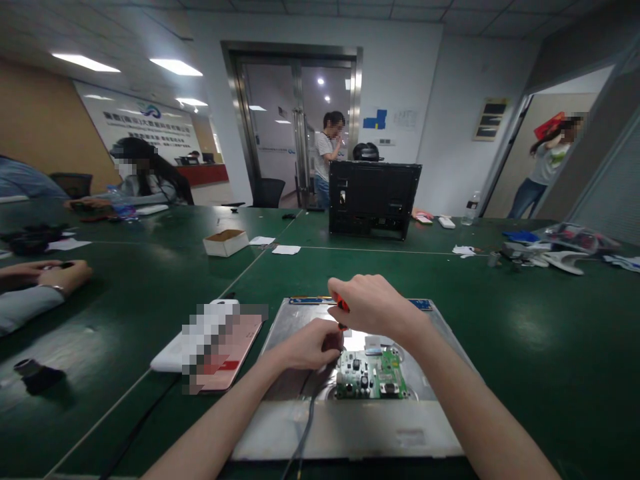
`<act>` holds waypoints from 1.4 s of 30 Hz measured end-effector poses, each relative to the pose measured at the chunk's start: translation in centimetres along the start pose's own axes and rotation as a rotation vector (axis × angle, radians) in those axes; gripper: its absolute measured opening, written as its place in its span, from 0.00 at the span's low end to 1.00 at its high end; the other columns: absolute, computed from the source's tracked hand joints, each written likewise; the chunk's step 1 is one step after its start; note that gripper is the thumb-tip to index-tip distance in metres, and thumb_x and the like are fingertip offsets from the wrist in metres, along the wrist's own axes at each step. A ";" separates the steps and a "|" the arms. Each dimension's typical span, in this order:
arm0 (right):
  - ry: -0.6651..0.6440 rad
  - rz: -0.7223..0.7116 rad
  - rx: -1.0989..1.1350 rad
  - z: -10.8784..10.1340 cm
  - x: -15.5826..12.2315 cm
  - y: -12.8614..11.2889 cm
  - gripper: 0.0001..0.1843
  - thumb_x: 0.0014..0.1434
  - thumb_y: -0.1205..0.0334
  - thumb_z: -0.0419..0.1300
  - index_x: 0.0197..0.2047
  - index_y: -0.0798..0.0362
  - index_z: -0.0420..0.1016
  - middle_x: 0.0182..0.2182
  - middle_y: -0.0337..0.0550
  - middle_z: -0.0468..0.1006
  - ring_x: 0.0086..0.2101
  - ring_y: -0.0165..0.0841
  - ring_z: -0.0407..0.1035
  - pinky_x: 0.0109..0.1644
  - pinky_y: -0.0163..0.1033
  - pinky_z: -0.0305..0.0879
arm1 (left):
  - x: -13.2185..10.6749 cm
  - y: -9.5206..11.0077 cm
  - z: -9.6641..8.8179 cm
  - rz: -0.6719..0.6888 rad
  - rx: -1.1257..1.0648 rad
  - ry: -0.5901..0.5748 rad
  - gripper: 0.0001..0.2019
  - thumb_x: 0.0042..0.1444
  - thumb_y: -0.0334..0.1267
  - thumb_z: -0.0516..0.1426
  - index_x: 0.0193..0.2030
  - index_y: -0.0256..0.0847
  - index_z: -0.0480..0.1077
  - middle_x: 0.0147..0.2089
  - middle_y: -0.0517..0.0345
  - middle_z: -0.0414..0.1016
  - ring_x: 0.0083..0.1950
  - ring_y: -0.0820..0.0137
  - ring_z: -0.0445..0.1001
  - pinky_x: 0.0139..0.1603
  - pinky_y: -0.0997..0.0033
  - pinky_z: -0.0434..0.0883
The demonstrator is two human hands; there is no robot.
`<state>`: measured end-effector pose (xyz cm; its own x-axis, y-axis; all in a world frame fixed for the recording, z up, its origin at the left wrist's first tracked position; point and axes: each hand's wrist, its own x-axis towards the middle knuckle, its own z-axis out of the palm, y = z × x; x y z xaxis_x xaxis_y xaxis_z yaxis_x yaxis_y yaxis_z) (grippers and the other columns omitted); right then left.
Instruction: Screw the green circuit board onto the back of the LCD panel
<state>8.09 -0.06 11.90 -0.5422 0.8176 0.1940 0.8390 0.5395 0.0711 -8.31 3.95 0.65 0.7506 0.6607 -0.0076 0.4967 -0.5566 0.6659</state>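
My right hand (373, 303) is closed round the orange-and-black handle of a screwdriver (342, 304), held upright over a metal-backed display panel (280, 427). Just below it, my left hand (317, 343) has its fingers pinched together near the upper left corner of a green circuit board (373, 375). What lies between those fingertips is hidden, and so is the screwdriver's tip. The board sits on the panel's back, with a ribbon cable at its top. A dark cable (307, 427) runs from beneath my left hand over the panel's near edge.
Left of the panel lie a pink booklet (243, 350) and a white object (170, 350), partly blurred. A black monitor housing (375, 200) stands across the green table (525, 333), near a white box (226, 244). Another person's hands (65, 275) are at the left.
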 end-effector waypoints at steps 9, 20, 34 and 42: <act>-0.009 0.047 -0.026 0.1 0.2 0.2 0.15 0.61 0.48 0.51 0.38 0.50 0.69 0.29 0.44 0.77 0.30 0.35 0.71 0.25 0.36 0.45 | 0.0 -0.1 0.0 0.015 0.015 0.001 0.03 0.44 0.29 0.53 0.28 0.38 0.65 0.24 0.64 0.66 0.26 0.74 0.64 0.26 0.77 0.59; -0.016 0.032 0.000 -0.1 0.0 -0.2 0.19 0.59 0.44 0.52 0.37 0.51 0.71 0.30 0.45 0.78 0.30 0.35 0.71 0.26 0.36 0.46 | 0.0 0.0 0.1 -0.032 0.021 -0.001 0.03 0.43 0.30 0.53 0.28 0.39 0.64 0.24 0.64 0.65 0.26 0.73 0.65 0.26 0.76 0.60; 0.006 0.034 -0.007 -0.1 0.0 -0.2 0.12 0.60 0.53 0.52 0.38 0.51 0.71 0.30 0.44 0.78 0.29 0.35 0.71 0.25 0.36 0.45 | 0.0 -0.1 0.1 0.011 0.019 0.002 0.03 0.45 0.30 0.53 0.29 0.38 0.64 0.24 0.64 0.65 0.26 0.73 0.65 0.26 0.76 0.60; 0.012 0.029 0.010 -0.1 -0.1 0.0 0.16 0.57 0.47 0.55 0.39 0.51 0.70 0.30 0.43 0.78 0.29 0.35 0.70 0.25 0.36 0.45 | 0.1 -0.1 0.1 0.030 0.039 0.003 0.04 0.44 0.28 0.52 0.28 0.38 0.63 0.24 0.64 0.64 0.25 0.74 0.64 0.27 0.76 0.59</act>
<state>8.19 -0.18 11.98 -0.5168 0.8305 0.2078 0.8539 0.5175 0.0553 -8.26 4.05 0.49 0.7642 0.6448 0.0141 0.4908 -0.5956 0.6359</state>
